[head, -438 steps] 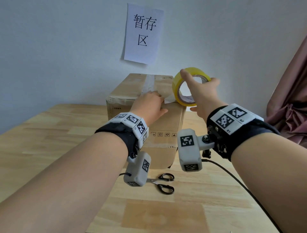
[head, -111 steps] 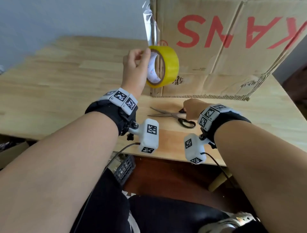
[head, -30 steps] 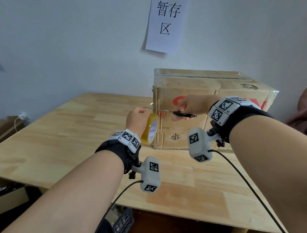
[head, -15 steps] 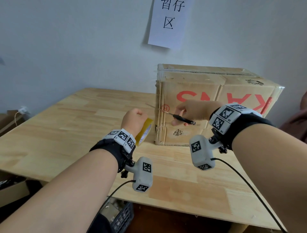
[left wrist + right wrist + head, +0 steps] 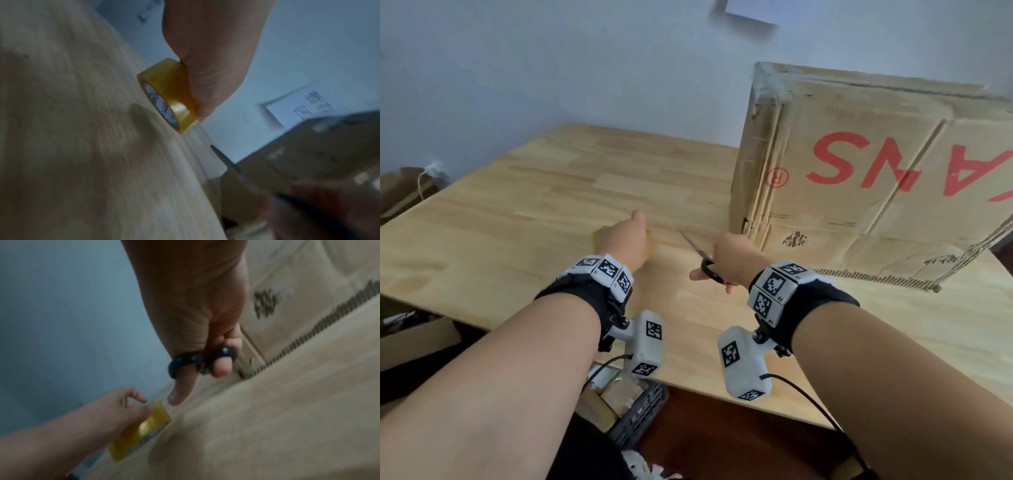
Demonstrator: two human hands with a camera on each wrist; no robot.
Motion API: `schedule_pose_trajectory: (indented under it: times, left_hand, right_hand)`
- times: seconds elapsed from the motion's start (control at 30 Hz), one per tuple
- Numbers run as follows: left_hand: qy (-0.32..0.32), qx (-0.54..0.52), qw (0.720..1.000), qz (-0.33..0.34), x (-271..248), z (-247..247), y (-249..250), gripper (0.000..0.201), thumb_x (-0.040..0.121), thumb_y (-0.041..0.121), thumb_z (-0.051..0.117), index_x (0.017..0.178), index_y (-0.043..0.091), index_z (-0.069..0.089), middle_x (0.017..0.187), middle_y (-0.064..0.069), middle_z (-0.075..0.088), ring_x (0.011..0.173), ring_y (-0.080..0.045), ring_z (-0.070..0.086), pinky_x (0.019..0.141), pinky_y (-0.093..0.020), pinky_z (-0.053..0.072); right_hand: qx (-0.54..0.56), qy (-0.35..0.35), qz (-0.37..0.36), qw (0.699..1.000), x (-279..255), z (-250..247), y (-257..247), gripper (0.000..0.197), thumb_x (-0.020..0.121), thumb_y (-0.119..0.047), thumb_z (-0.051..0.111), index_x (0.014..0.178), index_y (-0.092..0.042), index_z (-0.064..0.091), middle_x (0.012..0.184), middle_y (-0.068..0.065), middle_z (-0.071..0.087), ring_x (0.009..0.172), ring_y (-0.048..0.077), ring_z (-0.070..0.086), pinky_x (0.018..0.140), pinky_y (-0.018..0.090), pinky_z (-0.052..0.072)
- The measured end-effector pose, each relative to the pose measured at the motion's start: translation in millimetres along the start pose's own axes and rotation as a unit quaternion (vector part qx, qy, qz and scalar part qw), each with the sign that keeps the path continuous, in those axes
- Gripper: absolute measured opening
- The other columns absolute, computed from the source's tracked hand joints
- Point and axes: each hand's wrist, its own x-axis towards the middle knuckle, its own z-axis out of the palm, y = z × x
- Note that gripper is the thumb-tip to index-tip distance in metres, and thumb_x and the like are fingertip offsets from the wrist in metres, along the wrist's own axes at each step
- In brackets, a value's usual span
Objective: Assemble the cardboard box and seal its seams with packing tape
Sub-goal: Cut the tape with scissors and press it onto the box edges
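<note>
The cardboard box (image 5: 876, 178) with red upside-down letters stands on the wooden table (image 5: 534, 212) at the right. My left hand (image 5: 625, 240) grips the yellow tape roll (image 5: 170, 94) low over the tabletop, left of the box; in the head view the hand hides most of the roll. My right hand (image 5: 729, 257) holds black-handled scissors (image 5: 703, 262), thumb and a finger through the loops (image 5: 197, 361), blades together and pointing up-left. It hovers just in front of the box's lower left corner (image 5: 748, 226). The roll (image 5: 141, 430) also shows in the right wrist view.
A white wall rises behind the table with a paper sign (image 5: 751, 15) on it. Below the table's near edge sit a black crate (image 5: 640, 411) and cardboard boxes (image 5: 410, 339) on the floor. Cables run from both wrist cameras.
Both hands have dropped from beside the box's left edge down to the tabletop, the left lowering the tape roll, the right lowering the scissors. The head has tilted down and closer.
</note>
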Motion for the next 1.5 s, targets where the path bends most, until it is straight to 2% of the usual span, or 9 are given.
schedule_pose_trajectory:
  times: [0.3, 0.4, 0.47, 0.67, 0.8, 0.9, 1.03, 1.27, 1.5]
  left_hand:
    - [-0.008, 0.084, 0.996, 0.012, 7.0, 18.2, -25.0, 0.018, 0.091, 0.024, 0.053, 0.106, 0.014, 0.055, 0.092, -0.002, 0.063, 0.092, -0.025, 0.058, 0.085, -0.035, 0.040]
    - [-0.014, 0.091, 0.996, 0.008, 4.1, 15.3, -18.1, 0.022, 0.093, 0.027, 0.048, 0.108, 0.015, 0.058, 0.098, -0.004, 0.064, 0.096, -0.026, 0.058, 0.089, -0.038, 0.038]
    - [0.004, 0.064, 0.998, 0.010, 4.0, 7.5, -8.5, 0.026, 0.095, 0.032, 0.046, 0.110, 0.017, 0.060, 0.107, -0.006, 0.062, 0.102, -0.028, 0.056, 0.090, -0.040, 0.038]
    - [0.063, -0.322, 0.943, 0.053, 7.5, -34.6, 48.3, 0.026, 0.092, 0.028, 0.055, 0.110, 0.010, 0.060, 0.112, -0.004, 0.063, 0.106, -0.021, 0.057, 0.086, -0.030, 0.043]
    - [-0.022, -0.454, 0.889, 0.058, -2.7, -50.5, 97.6, 0.050, 0.090, 0.038, 0.059, 0.133, 0.017, 0.045, 0.137, 0.001, 0.047, 0.123, -0.016, 0.046, 0.099, -0.031, 0.037]
    - [-0.088, -0.470, 0.874, 0.088, -10.2, -50.9, 119.3, 0.071, 0.090, 0.040, 0.057, 0.148, 0.017, 0.024, 0.153, -0.003, 0.029, 0.138, -0.020, 0.030, 0.109, -0.038, 0.028]
    - [-0.122, -0.521, 0.839, 0.099, -10.0, -42.5, 137.2, 0.071, 0.091, 0.036, 0.057, 0.150, 0.020, 0.021, 0.154, 0.000, 0.027, 0.140, -0.018, 0.027, 0.112, -0.042, 0.024]
    - [-0.062, -0.518, 0.836, 0.167, -20.8, -25.3, 156.2, 0.037, 0.086, 0.011, 0.048, 0.115, 0.030, 0.059, 0.106, -0.006, 0.066, 0.098, -0.023, 0.061, 0.088, -0.040, 0.050]
    - [-0.110, -0.524, 0.822, 0.194, -44.9, -20.2, 160.8, 0.061, 0.090, 0.000, 0.038, 0.146, 0.024, 0.031, 0.149, 0.008, 0.036, 0.139, -0.006, 0.027, 0.114, -0.036, 0.024]
  right_hand:
    - [-0.104, 0.033, -0.060, 0.992, 25.3, 34.8, -28.3, 0.033, 0.095, -0.026, 0.051, 0.067, -0.008, 0.049, 0.065, 0.002, 0.052, 0.052, 0.014, 0.045, 0.045, 0.021, 0.033]
    - [-0.056, 0.081, -0.094, 0.991, 15.3, 25.6, -30.0, 0.033, 0.098, -0.020, 0.042, 0.114, 0.001, 0.062, 0.095, 0.013, 0.068, 0.082, 0.025, 0.064, 0.069, 0.032, 0.055]
    - [0.025, 0.174, -0.105, 0.979, 5.1, 11.4, -26.8, 0.030, 0.096, -0.016, 0.041, 0.108, -0.004, 0.065, 0.101, 0.013, 0.069, 0.087, 0.027, 0.065, 0.078, 0.038, 0.056]
    - [0.064, 0.465, -0.244, 0.849, -42.3, -49.6, -5.9, 0.015, 0.089, -0.020, 0.051, 0.094, -0.014, 0.064, 0.067, -0.002, 0.060, 0.064, 0.021, 0.059, 0.057, 0.035, 0.051]
    - [-0.033, 0.638, -0.272, 0.720, -68.2, -96.0, 25.6, 0.028, 0.077, -0.014, 0.052, 0.102, -0.009, 0.064, 0.096, 0.013, 0.060, 0.085, 0.032, 0.057, 0.072, 0.040, 0.045]
    - [-0.074, 0.558, -0.092, 0.822, -76.1, -120.6, 51.9, 0.068, 0.079, -0.018, 0.049, 0.145, -0.020, 0.033, 0.147, 0.018, 0.031, 0.134, 0.037, 0.030, 0.111, 0.052, 0.017]
    - [-0.060, 0.420, -0.003, 0.906, -76.6, -128.9, 73.4, 0.086, 0.082, -0.041, 0.052, 0.150, -0.036, 0.000, 0.159, 0.002, 0.002, 0.146, 0.031, -0.009, 0.109, 0.069, -0.002]
    - [0.030, 0.411, -0.018, 0.911, -80.4, -120.5, 76.8, 0.115, 0.059, -0.074, 0.068, 0.147, -0.026, 0.012, 0.156, -0.005, 0.002, 0.144, 0.030, -0.019, 0.105, 0.074, 0.013]
    - [0.004, 0.477, -0.011, 0.879, -79.6, -94.7, 79.4, 0.114, 0.063, -0.073, 0.066, 0.149, -0.024, 0.008, 0.158, 0.007, -0.002, 0.143, 0.034, -0.021, 0.108, 0.071, 0.013]
